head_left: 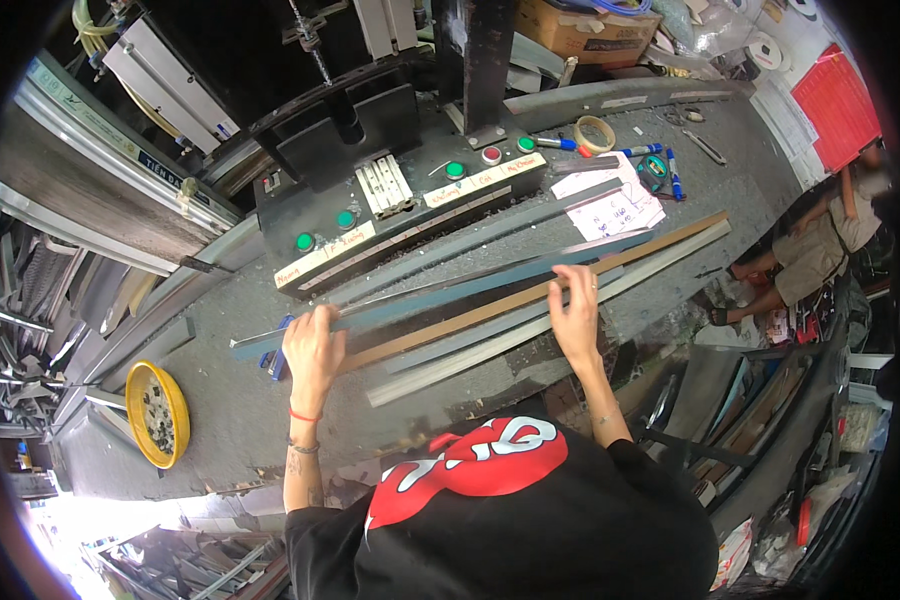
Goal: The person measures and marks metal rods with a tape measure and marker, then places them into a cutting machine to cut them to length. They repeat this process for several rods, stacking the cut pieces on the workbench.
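Several long, thin profile strips lie slantwise across the grey workbench [220,400] in front of me. My left hand [312,352] is closed over the left part of a blue-grey strip [420,294], its fingers curled down on it. A brown strip [470,320] runs from beside that hand to the upper right. My right hand [576,318] hovers at the brown strip with bent fingers, thumb and forefinger apart; nothing shows between them. Closest to my body lie a pale whitish strip [450,365] and a grey strip [480,332]. A blue tool [272,362], partly hidden, sits beside my left hand.
Behind the strips stands a black machine with green buttons [455,170] and a red button [491,156]. A yellow bowl [157,415] of scraps is at left. Marked paper [615,215], a tape measure [654,172] and a tape roll [594,134] lie right. Another person [820,240] is far right.
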`<act>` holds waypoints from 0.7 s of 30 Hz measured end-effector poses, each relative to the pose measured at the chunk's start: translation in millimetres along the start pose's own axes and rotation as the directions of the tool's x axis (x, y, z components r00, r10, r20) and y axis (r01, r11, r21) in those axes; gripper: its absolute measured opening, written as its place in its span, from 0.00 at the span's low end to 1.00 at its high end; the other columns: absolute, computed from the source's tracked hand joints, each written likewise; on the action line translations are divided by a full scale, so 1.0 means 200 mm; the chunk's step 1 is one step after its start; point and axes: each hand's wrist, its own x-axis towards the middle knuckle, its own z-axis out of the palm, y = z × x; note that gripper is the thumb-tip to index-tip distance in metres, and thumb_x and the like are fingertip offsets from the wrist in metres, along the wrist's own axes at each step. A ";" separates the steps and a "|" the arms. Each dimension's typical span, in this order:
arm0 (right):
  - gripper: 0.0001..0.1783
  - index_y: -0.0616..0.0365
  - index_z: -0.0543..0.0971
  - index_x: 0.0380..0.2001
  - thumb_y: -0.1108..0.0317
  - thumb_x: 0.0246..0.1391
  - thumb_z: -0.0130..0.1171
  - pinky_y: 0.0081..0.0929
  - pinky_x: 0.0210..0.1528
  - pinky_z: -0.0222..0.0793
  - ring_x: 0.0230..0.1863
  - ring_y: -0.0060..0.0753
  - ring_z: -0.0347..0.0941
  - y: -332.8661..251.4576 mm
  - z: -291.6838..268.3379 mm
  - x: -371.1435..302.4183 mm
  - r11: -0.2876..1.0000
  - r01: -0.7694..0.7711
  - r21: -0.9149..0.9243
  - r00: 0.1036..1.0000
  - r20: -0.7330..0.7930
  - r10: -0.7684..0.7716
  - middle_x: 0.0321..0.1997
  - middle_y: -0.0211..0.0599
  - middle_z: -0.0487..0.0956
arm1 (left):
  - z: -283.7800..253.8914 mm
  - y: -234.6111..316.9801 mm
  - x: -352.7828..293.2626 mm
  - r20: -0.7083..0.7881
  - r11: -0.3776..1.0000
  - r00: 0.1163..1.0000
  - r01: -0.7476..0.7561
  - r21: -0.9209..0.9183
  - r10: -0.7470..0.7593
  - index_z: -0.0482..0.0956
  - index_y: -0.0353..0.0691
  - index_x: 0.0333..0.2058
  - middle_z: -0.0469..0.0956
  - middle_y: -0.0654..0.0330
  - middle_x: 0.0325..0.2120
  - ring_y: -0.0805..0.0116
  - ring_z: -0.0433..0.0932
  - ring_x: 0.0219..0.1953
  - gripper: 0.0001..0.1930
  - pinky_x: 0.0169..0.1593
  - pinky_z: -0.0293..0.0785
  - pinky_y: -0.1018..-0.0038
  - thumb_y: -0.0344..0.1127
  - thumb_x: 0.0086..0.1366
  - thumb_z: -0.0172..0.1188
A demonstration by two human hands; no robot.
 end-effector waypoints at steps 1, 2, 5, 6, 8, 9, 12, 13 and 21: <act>0.14 0.60 0.72 0.44 0.74 0.52 0.56 0.41 0.51 0.62 0.48 0.49 0.65 -0.05 0.03 0.02 1.000 -0.001 -0.012 1.000 0.019 0.001 0.44 0.45 0.70 | -0.02 -0.03 -0.02 -0.020 1.000 1.000 0.023 -0.016 -0.023 0.71 0.41 0.31 0.74 0.60 0.23 0.59 0.74 0.28 0.14 0.34 0.68 0.67 0.26 0.44 0.65; 0.15 0.59 0.72 0.44 0.74 0.52 0.57 0.42 0.51 0.62 0.48 0.50 0.64 -0.09 0.07 0.03 0.999 0.032 -0.021 0.999 0.042 -0.031 0.45 0.46 0.70 | -0.03 -0.05 -0.04 -0.027 0.999 0.999 0.034 0.003 -0.034 0.71 0.41 0.31 0.74 0.60 0.23 0.59 0.74 0.28 0.14 0.34 0.68 0.67 0.26 0.44 0.65; 0.19 0.58 0.71 0.47 0.73 0.50 0.58 0.44 0.53 0.61 0.50 0.51 0.63 -0.22 0.17 0.05 0.996 0.093 0.015 0.990 0.106 -0.094 0.47 0.48 0.68 | -0.06 -0.11 -0.10 -0.056 0.998 0.996 0.064 0.027 -0.063 0.71 0.40 0.30 0.74 0.60 0.23 0.59 0.74 0.29 0.14 0.35 0.68 0.67 0.25 0.44 0.64; 0.21 0.58 0.70 0.48 0.73 0.49 0.59 0.44 0.53 0.60 0.50 0.50 0.63 -0.26 0.20 0.04 0.993 0.119 0.022 0.987 0.107 -0.121 0.48 0.48 0.68 | -0.07 -0.12 -0.12 -0.057 0.996 0.995 0.078 0.031 -0.076 0.71 0.40 0.30 0.74 0.60 0.23 0.59 0.74 0.29 0.13 0.35 0.68 0.67 0.25 0.44 0.64; 0.27 0.56 0.67 0.53 0.72 0.48 0.61 0.44 0.55 0.58 0.52 0.49 0.63 -0.33 0.25 0.03 0.986 0.167 0.024 0.976 0.136 -0.168 0.50 0.48 0.67 | -0.10 -0.15 -0.16 -0.036 0.996 0.995 0.090 0.023 -0.089 0.72 0.40 0.31 0.74 0.60 0.24 0.59 0.74 0.29 0.13 0.36 0.68 0.66 0.26 0.45 0.64; 0.28 0.56 0.67 0.54 0.72 0.48 0.61 0.44 0.56 0.57 0.52 0.49 0.63 -0.35 0.27 0.03 0.984 0.176 0.020 0.972 0.153 -0.177 0.50 0.48 0.67 | -0.11 -0.17 -0.17 -0.015 0.996 0.996 0.087 0.009 -0.087 0.73 0.40 0.31 0.75 0.60 0.24 0.58 0.75 0.29 0.13 0.37 0.68 0.66 0.27 0.46 0.65; 0.32 0.55 0.65 0.58 0.69 0.48 0.61 0.46 0.58 0.54 0.54 0.48 0.62 -0.39 0.29 0.04 0.978 0.208 -0.004 0.957 0.207 -0.203 0.52 0.47 0.67 | -0.12 -0.21 -0.20 0.088 0.991 0.991 0.104 -0.080 -0.097 0.74 0.41 0.33 0.77 0.59 0.26 0.58 0.76 0.31 0.13 0.38 0.68 0.67 0.32 0.50 0.67; 0.32 0.54 0.64 0.59 0.67 0.49 0.61 0.46 0.60 0.53 0.56 0.46 0.62 -0.39 0.29 0.05 0.985 0.171 0.001 0.953 0.253 -0.166 0.53 0.46 0.68 | -0.13 -0.23 -0.21 0.130 0.985 0.985 0.129 -0.118 -0.113 0.75 0.41 0.34 0.77 0.59 0.28 0.58 0.76 0.32 0.13 0.39 0.68 0.67 0.35 0.51 0.67; 0.29 0.54 0.69 0.56 0.63 0.49 0.63 0.44 0.61 0.51 0.55 0.44 0.64 -0.30 0.28 0.07 0.956 0.279 -0.096 0.879 0.426 -0.214 0.50 0.41 0.72 | -0.10 -0.27 -0.25 0.170 0.976 0.981 0.124 -0.181 -0.093 0.77 0.41 0.36 0.79 0.57 0.29 0.58 0.77 0.33 0.14 0.42 0.69 0.67 0.41 0.54 0.66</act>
